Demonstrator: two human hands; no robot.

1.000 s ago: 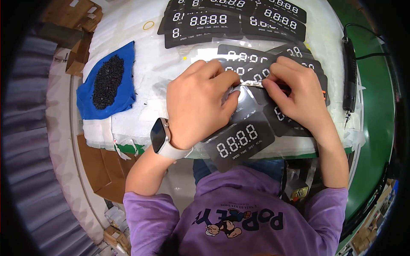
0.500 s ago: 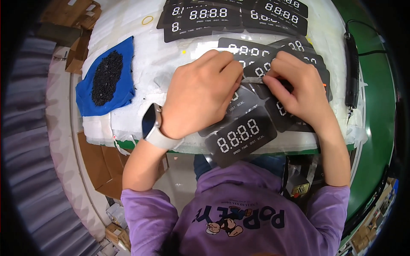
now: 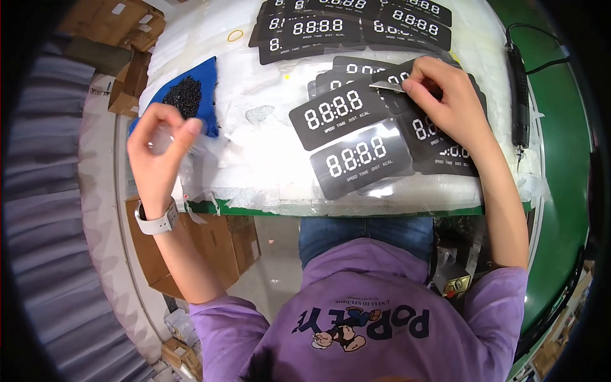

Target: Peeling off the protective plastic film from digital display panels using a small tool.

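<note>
My left hand [image 3: 153, 159] is raised beside the blue cloth at the left, its fingers and thumb pinched on a crumpled clear plastic film [image 3: 160, 140]. My right hand [image 3: 450, 105] is over the pile at the right, closed on a thin, flat silver metal tool [image 3: 386, 86], possibly tweezers. Just below the tool's tip lies a black display panel [image 3: 334, 114] with white digit shapes. Nearer me sits another panel [image 3: 361, 159] with a shiny surface. More panels [image 3: 425, 127] lie partly hidden under my right hand and wrist.
Overlapping black panels [image 3: 318, 28] cover the back of the white-covered table [image 3: 254, 172]. The blue cloth [image 3: 209, 95] bears a heap of small black pieces [image 3: 184, 94]. A black pen-shaped electric tool [image 3: 519, 95] with a cable lies at the right. Cardboard boxes [image 3: 210, 245] stand below the table's left side.
My left hand has moved from the panels leftward to the blue cloth, carrying clear film. My right hand has shifted slightly up, uncovering the metal tool and more of the panels.
</note>
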